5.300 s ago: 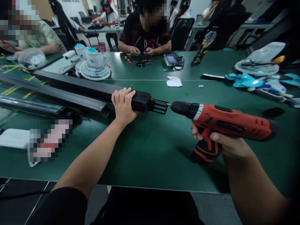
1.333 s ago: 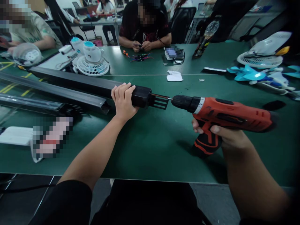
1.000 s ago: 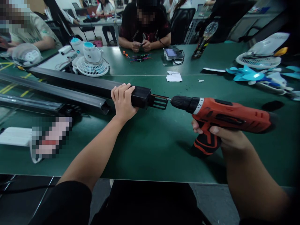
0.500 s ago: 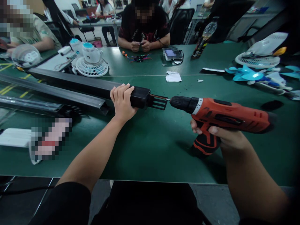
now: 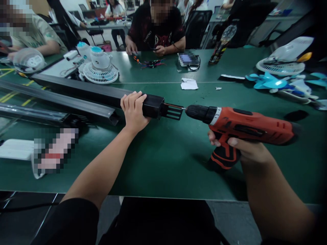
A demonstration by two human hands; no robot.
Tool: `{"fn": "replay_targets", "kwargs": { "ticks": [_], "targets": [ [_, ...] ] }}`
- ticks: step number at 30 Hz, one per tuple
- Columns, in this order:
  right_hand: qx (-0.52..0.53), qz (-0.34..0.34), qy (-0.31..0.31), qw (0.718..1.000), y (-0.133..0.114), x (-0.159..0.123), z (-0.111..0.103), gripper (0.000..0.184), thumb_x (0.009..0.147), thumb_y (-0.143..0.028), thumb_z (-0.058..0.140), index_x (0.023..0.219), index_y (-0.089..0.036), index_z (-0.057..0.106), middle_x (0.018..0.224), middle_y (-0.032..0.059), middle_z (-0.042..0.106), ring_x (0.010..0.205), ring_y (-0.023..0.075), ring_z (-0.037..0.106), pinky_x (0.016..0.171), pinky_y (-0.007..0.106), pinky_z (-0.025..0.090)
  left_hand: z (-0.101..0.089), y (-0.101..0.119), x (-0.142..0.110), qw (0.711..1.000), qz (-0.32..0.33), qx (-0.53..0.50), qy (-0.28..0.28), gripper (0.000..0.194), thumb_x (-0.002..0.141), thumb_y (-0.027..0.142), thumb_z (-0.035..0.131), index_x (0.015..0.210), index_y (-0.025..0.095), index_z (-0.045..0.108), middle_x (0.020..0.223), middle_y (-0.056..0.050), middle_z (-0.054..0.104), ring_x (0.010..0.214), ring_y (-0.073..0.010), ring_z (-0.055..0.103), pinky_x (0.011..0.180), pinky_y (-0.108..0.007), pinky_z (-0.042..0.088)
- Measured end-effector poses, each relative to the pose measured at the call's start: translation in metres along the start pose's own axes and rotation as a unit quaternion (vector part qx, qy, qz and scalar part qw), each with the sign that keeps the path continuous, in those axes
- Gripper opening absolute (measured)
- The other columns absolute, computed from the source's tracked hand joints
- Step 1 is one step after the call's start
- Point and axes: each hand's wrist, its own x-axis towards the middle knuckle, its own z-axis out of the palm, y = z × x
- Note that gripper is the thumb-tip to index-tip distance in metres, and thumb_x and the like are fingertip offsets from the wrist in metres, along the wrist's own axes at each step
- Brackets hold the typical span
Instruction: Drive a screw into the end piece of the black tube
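Observation:
My left hand is wrapped over the end of a long black square tube that lies on the green table. A slotted black bracket sticks out of the tube's right end. My right hand grips the handle of an orange and black cordless drill, level and pointing left. The drill's thin bit runs along the bracket's upper edge towards the tube; where its tip ends I cannot make out.
Two more black profiles lie at the left, near a blurred phone-like object. Fan parts stand behind them. Blue fan blades lie at the right. Paper and a bottle are further back. A person sits opposite.
My hands, the tube and the drill hold nearly the same position. The person opposite has moved one hand out to the left, towards the small orange object on the table.

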Motion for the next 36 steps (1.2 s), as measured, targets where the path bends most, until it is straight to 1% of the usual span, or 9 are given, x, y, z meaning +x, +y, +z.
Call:
{"fn": "replay_targets", "kwargs": {
  "ticks": [6, 10, 16, 21, 23, 26, 29, 33, 36],
  "targets": [
    [0.006, 0.009, 0.0, 1.0, -0.001, 0.0002, 0.0015, 0.045, 0.094, -0.06, 0.111, 0.123, -0.029, 0.098, 0.1, 0.009, 0.092, 0.067, 0.0205, 0.073, 0.066, 0.037, 0.075, -0.0009, -0.0009, 0.0001, 1.0, -0.001, -0.01, -0.015, 0.071, 0.095, 0.047, 0.082, 0.161, 0.03, 0.065, 0.172, -0.02, 0.074, 0.175, -0.0508, 0.06, 0.155, -0.08, 0.023],
    [0.003, 0.013, -0.003, 1.0, -0.0019, -0.0007, 0.0009, 0.043, 0.095, -0.061, 0.11, 0.123, -0.03, 0.099, 0.1, 0.008, 0.091, 0.068, 0.0198, 0.074, 0.066, 0.035, 0.074, -0.0003, -0.0009, -0.0002, 1.0, 0.002, -0.003, -0.005, 0.07, 0.095, 0.049, 0.082, 0.16, 0.03, 0.065, 0.171, -0.02, 0.075, 0.174, -0.0501, 0.061, 0.156, -0.079, 0.025],
    [0.014, 0.01, -0.011, 1.0, -0.0006, -0.0007, -0.0002, 0.047, 0.095, -0.06, 0.11, 0.127, -0.028, 0.098, 0.099, 0.0075, 0.09, 0.068, 0.0187, 0.074, 0.066, 0.033, 0.073, 0.0013, -0.0004, -0.0002, 1.0, 0.01, 0.022, 0.015, 0.067, 0.095, 0.05, 0.083, 0.157, 0.029, 0.068, 0.168, -0.02, 0.078, 0.17, -0.0501, 0.065, 0.154, -0.079, 0.031],
    [0.003, 0.014, -0.002, 1.0, 0.0003, 0.0006, -0.0003, 0.048, 0.093, -0.061, 0.111, 0.123, -0.027, 0.097, 0.099, 0.0086, 0.09, 0.066, 0.0198, 0.073, 0.064, 0.036, 0.074, -0.0007, 0.0008, 0.0007, 1.0, -0.013, 0.004, -0.004, 0.068, 0.095, 0.051, 0.085, 0.158, 0.031, 0.068, 0.171, -0.02, 0.077, 0.174, -0.0512, 0.062, 0.156, -0.08, 0.027],
    [-0.005, 0.014, -0.006, 1.0, 0.0002, 0.001, -0.001, 0.048, 0.092, -0.062, 0.11, 0.122, -0.027, 0.096, 0.098, 0.0088, 0.09, 0.065, 0.0207, 0.072, 0.063, 0.038, 0.074, -0.0015, 0.0011, 0.001, 1.0, -0.016, -0.004, -0.01, 0.067, 0.096, 0.051, 0.083, 0.158, 0.031, 0.068, 0.171, -0.02, 0.077, 0.174, -0.0511, 0.061, 0.156, -0.08, 0.025],
    [-0.013, 0.016, -0.007, 1.0, 0.0002, 0.0007, -0.0023, 0.048, 0.093, -0.062, 0.11, 0.123, -0.028, 0.096, 0.099, 0.0091, 0.09, 0.066, 0.0211, 0.071, 0.066, 0.039, 0.074, -0.0015, 0.0008, 0.001, 1.0, -0.011, -0.017, -0.012, 0.068, 0.096, 0.051, 0.082, 0.159, 0.029, 0.067, 0.171, -0.021, 0.076, 0.174, -0.0512, 0.061, 0.156, -0.08, 0.024],
    [-0.009, 0.014, -0.008, 1.0, 0.0006, -0.0004, -0.0028, 0.049, 0.093, -0.062, 0.109, 0.124, -0.027, 0.095, 0.099, 0.0087, 0.089, 0.066, 0.0201, 0.071, 0.066, 0.038, 0.073, -0.0006, -0.0001, 0.0005, 1.0, -0.002, -0.012, -0.003, 0.069, 0.095, 0.052, 0.081, 0.159, 0.028, 0.067, 0.17, -0.021, 0.076, 0.174, -0.0506, 0.061, 0.156, -0.078, 0.025],
    [-0.005, 0.017, -0.011, 1.0, 0.0005, -0.0008, -0.0016, 0.045, 0.096, -0.062, 0.108, 0.123, -0.028, 0.096, 0.1, 0.0079, 0.089, 0.068, 0.0202, 0.072, 0.068, 0.037, 0.072, 0.0, -0.0006, -0.0001, 1.0, -0.001, -0.003, -0.002, 0.071, 0.094, 0.053, 0.083, 0.159, 0.029, 0.067, 0.169, -0.021, 0.077, 0.174, -0.0511, 0.061, 0.156, -0.078, 0.026],
    [0.006, 0.004, -0.015, 1.0, -0.0003, 0.0, -0.0002, 0.042, 0.097, -0.059, 0.108, 0.125, -0.03, 0.098, 0.1, 0.0068, 0.09, 0.069, 0.0189, 0.074, 0.068, 0.034, 0.071, -0.0001, -0.0003, -0.0003, 1.0, -0.007, 0.004, 0.0, 0.069, 0.093, 0.048, 0.083, 0.158, 0.03, 0.067, 0.17, -0.02, 0.077, 0.174, -0.0504, 0.062, 0.156, -0.079, 0.026]
  ]
}}
